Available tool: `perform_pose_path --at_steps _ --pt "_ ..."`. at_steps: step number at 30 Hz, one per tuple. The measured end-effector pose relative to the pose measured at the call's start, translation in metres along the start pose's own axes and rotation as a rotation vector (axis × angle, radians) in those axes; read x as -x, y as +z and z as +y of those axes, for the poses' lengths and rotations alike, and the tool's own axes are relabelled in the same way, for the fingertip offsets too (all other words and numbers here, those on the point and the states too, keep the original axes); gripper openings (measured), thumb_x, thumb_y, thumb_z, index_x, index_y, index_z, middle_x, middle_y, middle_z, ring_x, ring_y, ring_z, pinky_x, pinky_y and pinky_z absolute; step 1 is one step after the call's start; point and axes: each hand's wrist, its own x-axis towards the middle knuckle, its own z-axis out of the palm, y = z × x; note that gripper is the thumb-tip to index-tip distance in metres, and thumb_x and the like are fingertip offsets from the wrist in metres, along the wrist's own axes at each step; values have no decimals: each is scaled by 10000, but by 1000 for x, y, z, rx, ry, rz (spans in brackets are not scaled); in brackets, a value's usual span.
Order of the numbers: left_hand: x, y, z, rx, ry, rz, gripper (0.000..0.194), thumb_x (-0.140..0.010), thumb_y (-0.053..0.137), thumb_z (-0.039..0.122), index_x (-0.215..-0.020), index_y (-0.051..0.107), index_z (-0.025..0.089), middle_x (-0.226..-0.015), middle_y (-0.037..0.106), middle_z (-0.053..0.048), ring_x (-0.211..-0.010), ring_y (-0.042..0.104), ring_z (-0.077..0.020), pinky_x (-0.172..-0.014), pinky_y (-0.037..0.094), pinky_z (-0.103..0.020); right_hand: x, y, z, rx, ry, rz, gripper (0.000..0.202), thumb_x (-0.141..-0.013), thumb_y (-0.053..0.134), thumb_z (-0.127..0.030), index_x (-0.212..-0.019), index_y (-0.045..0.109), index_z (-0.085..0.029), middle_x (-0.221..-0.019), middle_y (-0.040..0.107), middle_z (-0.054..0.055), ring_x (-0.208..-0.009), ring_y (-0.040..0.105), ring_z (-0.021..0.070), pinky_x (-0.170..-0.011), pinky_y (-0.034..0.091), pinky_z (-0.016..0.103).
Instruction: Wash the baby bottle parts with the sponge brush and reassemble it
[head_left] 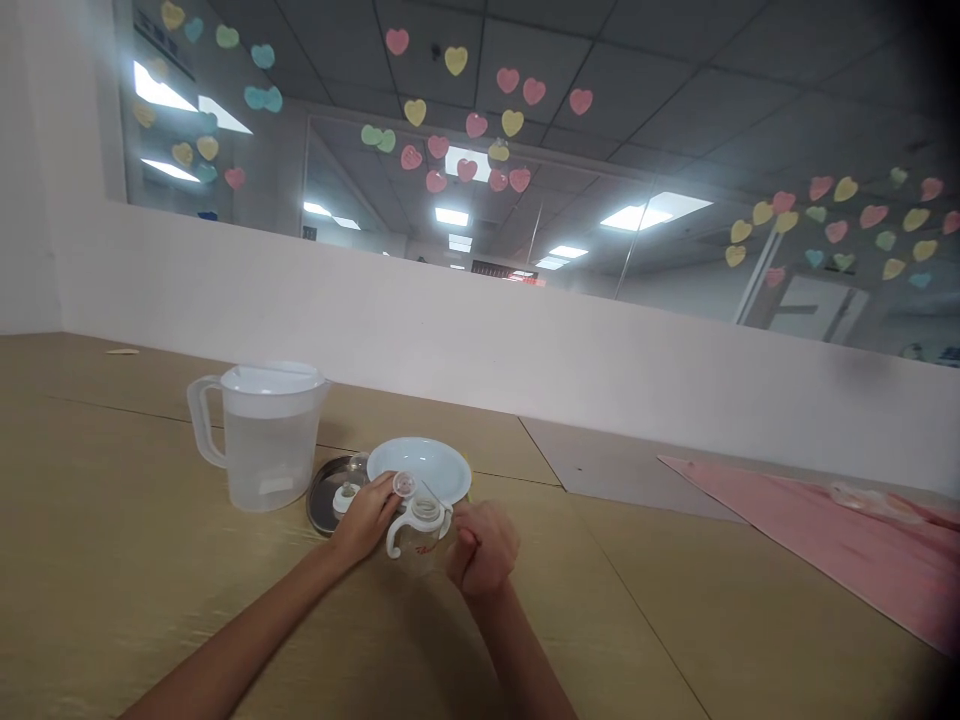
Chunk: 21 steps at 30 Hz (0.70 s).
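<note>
A clear bottle (420,545) with white handles and an open neck stands between my hands. My left hand (365,518) has its fingers closed on a small clear cap (404,485), just left of the bottle's neck. My right hand (485,548) is curled beside the bottle's right handle and slightly blurred; what its fingers hold, if anything, is hidden. Behind the bottle sits a pale blue-white bowl (431,462). A round metal tray (322,497) lies left of my left hand, bearing a white collar piece (344,497) and a clear dome.
A large translucent pitcher (271,450) of clear liquid, lid on, stands at the left on the table (112,560). To the right lies a pink mat (817,530) with crumpled clear plastic on it. A white wall and window with heart stickers rise behind.
</note>
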Motion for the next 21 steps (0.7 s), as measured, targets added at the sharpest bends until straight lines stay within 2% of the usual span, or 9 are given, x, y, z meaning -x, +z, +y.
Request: perform_pose_path --at_steps 4,11,16,21 --pt "0 1 -1 33 -11 16 312 -914 341 309 -1000 604 165 -1078 615 -115 -974 571 -219 -876 445 -350 3 5 -6 -16 -35 -71 220 -935 310 -199 -786 472 -195 -587 573 18 -473 474 115 -487 346 241" --pt "0 -1 2 107 -55 105 318 -893 386 332 -1031 614 158 -1103 630 -103 -1039 571 -226 -933 429 -354 5 7 -8 -56 -26 -54 206 -940 299 -208 -818 465 -194 -602 578 24 -489 502 119 -487 358 238" --pt "0 -1 5 116 -61 99 297 -883 396 313 -974 632 156 -1051 637 -107 -986 579 -224 -902 439 -357 5 6 -9 -65 -11 -47 204 -937 300 -213 -815 463 -198 -599 576 22 -489 509 121 -497 366 245" --pt "-1 -2 6 92 -62 93 300 -884 399 328 -921 647 163 -1015 635 -93 -949 578 -213 -862 448 -330 6 8 -9 -68 -40 -96 213 -944 281 -209 -815 450 -194 -593 562 16 -475 492 108 -484 348 243"
